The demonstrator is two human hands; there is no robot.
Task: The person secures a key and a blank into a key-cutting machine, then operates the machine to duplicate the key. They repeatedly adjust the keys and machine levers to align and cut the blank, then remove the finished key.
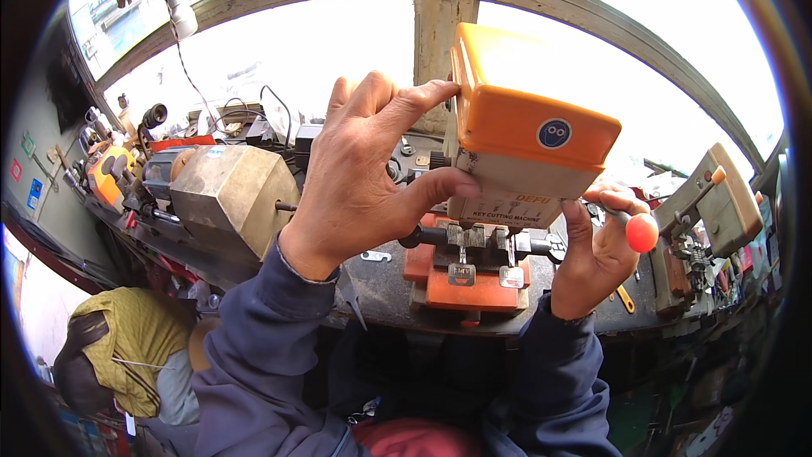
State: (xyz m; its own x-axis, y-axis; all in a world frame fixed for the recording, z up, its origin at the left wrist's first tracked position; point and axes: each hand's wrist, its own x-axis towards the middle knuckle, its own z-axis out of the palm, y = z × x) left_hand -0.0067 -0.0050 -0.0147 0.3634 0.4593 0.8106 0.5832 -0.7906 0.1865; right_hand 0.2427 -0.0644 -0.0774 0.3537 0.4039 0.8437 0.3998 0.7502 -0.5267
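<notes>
A key cutting machine with an orange-and-cream housing (529, 118) over an orange base (474, 292) stands before me. Two flat keys (461, 274) sit in its clamps (486, 241). My left hand (368, 165) grips the housing's left side, index fingertip on the orange cover, thumb on the cream front. My right hand (600, 250) is closed at the housing's lower right corner, thumb against it, its curled fingers partly behind a lever with a red knob (642, 233). Whether those fingers touch the lever is unclear.
A boxy metal machine (228, 199) and an orange machine (110, 169) stand left, a beige machine (715, 190) right, among tools and cables on the dark bench (381, 283). Windows rise behind. A yellow-green cloth (139, 338) lies over something at lower left.
</notes>
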